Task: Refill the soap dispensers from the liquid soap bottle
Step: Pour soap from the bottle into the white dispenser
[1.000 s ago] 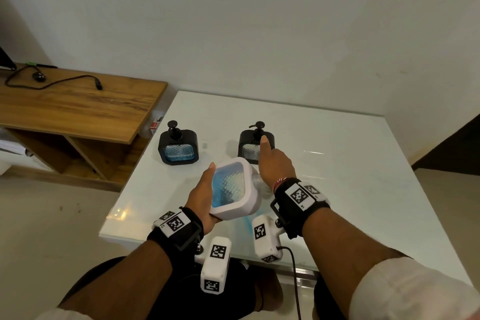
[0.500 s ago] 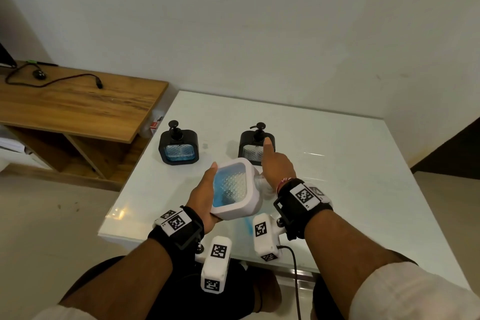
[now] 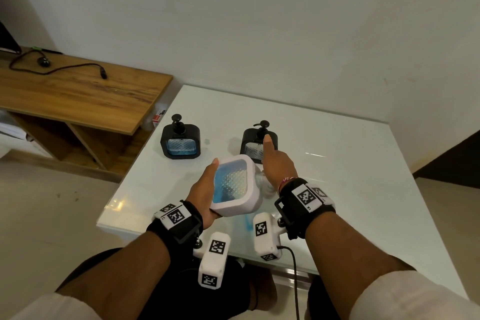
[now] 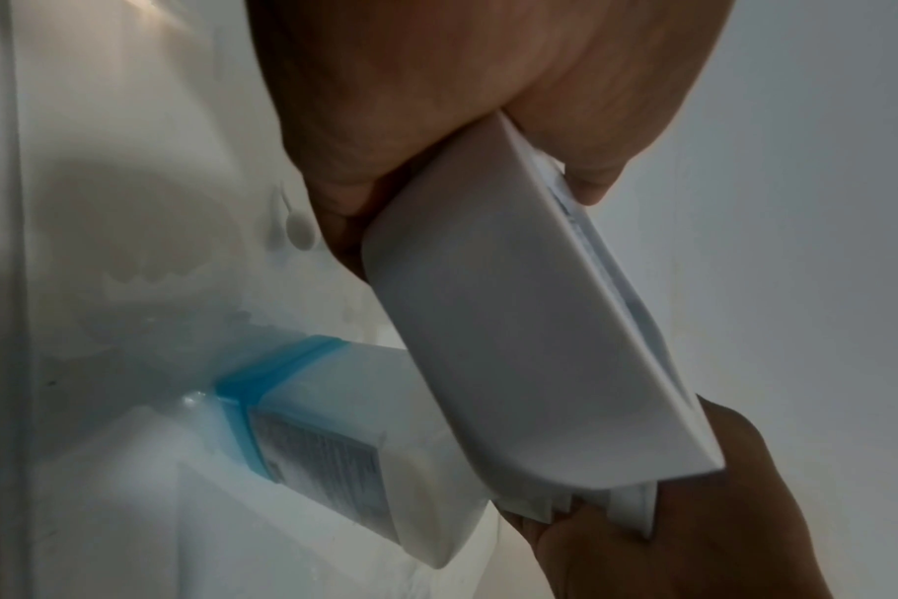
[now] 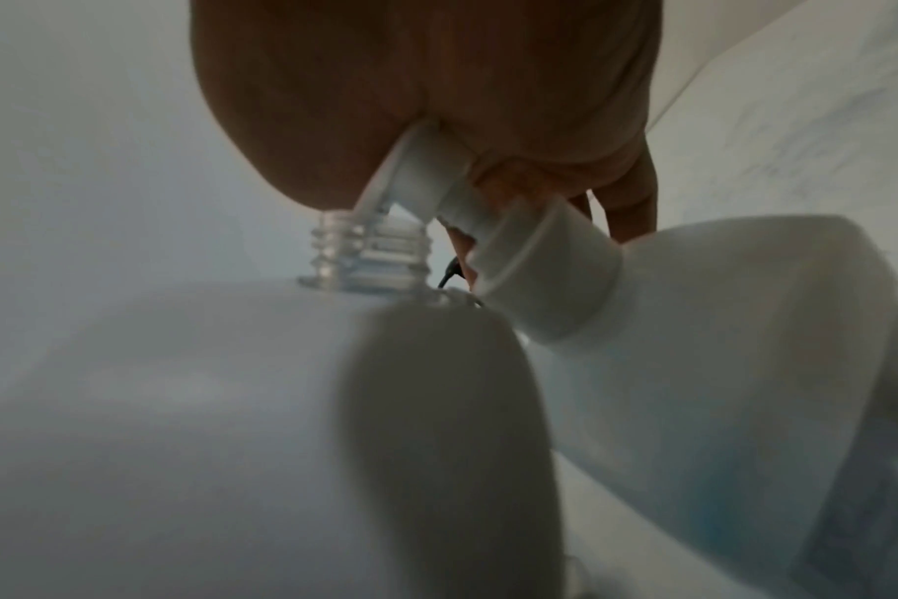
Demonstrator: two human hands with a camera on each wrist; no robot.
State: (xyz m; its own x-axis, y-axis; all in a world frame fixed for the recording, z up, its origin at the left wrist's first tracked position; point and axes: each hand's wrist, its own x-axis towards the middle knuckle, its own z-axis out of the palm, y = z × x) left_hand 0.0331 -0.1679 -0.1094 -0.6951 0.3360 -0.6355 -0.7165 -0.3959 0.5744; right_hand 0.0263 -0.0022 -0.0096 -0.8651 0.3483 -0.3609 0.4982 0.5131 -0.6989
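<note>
My left hand [image 3: 205,189] grips a white square dispenser [image 3: 233,184] with blue soap inside, tilted on its side above the table's near edge. My right hand [image 3: 275,163] is at its neck, index finger pointing forward. In the right wrist view the clear threaded neck [image 5: 370,251] is bare, and my fingers pinch the white pump top [image 5: 421,178], whose tube still enters the neck. The white liquid soap bottle [image 4: 334,446], with a blue band and label, lies on the table below the dispenser. Two black pump dispensers [image 3: 181,144] [image 3: 255,148] stand farther back.
The white glass table [image 3: 350,176] stands against a plain wall. To its left is a low wooden shelf unit [image 3: 78,96] with a black cable [image 3: 65,67] on top. A small red and white box [image 3: 157,118] lies between shelf and table.
Almost nothing differs. Both hands stay on the white dispenser, and my right hand has shifted very slightly at its neck.
</note>
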